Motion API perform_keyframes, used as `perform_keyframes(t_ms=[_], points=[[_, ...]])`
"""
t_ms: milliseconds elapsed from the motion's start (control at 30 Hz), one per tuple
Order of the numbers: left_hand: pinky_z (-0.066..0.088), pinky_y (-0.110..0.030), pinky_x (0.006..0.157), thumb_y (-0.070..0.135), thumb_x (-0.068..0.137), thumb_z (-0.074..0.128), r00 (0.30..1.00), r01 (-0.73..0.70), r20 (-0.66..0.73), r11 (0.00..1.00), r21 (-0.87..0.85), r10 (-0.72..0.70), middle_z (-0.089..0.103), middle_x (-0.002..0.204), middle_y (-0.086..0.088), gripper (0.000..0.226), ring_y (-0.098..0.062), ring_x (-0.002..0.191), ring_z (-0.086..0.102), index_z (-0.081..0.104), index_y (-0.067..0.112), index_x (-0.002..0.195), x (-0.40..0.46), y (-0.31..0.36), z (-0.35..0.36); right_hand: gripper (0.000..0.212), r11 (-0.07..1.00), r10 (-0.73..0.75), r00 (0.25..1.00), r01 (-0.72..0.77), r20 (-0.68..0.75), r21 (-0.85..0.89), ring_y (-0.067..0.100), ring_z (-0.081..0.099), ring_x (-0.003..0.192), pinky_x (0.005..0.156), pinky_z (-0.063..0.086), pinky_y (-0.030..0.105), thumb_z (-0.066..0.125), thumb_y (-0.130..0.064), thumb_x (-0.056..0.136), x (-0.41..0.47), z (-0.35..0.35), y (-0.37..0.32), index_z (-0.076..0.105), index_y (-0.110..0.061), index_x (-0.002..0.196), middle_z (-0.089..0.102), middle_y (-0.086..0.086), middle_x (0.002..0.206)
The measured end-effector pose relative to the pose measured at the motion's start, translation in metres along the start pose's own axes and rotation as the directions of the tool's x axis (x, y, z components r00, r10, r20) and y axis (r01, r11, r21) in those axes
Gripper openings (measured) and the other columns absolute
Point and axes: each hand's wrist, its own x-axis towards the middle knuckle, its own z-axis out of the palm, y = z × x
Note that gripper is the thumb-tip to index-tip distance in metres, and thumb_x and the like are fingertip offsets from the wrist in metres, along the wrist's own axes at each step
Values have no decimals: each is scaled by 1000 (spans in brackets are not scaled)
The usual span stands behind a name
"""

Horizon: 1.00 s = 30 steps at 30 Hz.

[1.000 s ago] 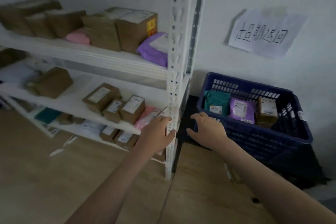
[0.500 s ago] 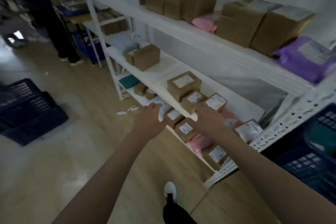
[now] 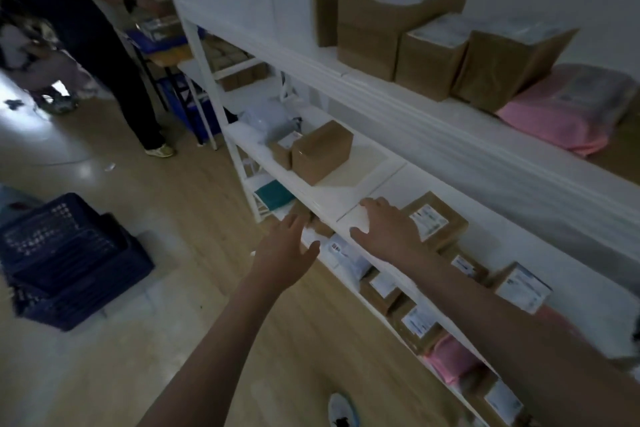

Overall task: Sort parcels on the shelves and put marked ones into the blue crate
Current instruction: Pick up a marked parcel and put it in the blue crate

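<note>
Head view, and we've got the parcels along the white shelves (image 3: 349, 215) — a labelled brown box (image 3: 434, 220) sits on the middle shelf, just beside our right hand (image 3: 388, 234), which lies flat on the shelf edge, fingers spread, holding nothing. Our left hand (image 3: 285, 253) hovers in front of the shelf, fingers loose — nothing in it. Stacked blue crates (image 3: 65, 260) sit on the floor, well apart to the left.

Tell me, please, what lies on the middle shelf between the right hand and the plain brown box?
Only bare white shelf board separates the right hand from the plain brown box, per the head view.
</note>
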Motion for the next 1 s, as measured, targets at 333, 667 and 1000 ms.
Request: perform_keyframes(t_ms=[333, 667, 1000], points=[[53, -40, 97, 46, 97, 58, 997, -62, 40, 998, -14, 63, 52, 144, 2, 61, -21, 127, 54, 42, 21, 150, 144, -102, -23, 65, 992, 121, 992, -122, 23, 23, 27, 53, 120, 91, 46, 39, 54, -50, 93, 141, 18, -43, 35, -17, 146, 46, 7, 138], [46, -42, 95, 41, 99, 55, 905, -306, 314, 952, 7, 288, 51, 136, -3, 52, -26, 126, 49, 43, 18, 144, 344, -233, -26, 65, 871, 460, 888, -453, 11, 188, 24, 56, 120, 90, 53, 42, 57, -47, 92, 282, 87, -105, 36, -20, 148, 45, 1, 143], [54, -38, 90, 40, 100, 55, 760, -490, 456, 869, -68, 464, 56, 123, -2, 43, -22, 114, 59, 45, 16, 135, 430, -253, 3, 74, 605, 729, 683, -675, 48, 422, 25, 55, 122, 95, 49, 39, 67, -35, 89, 337, 110, -118, 33, -15, 151, 45, 7, 145]])
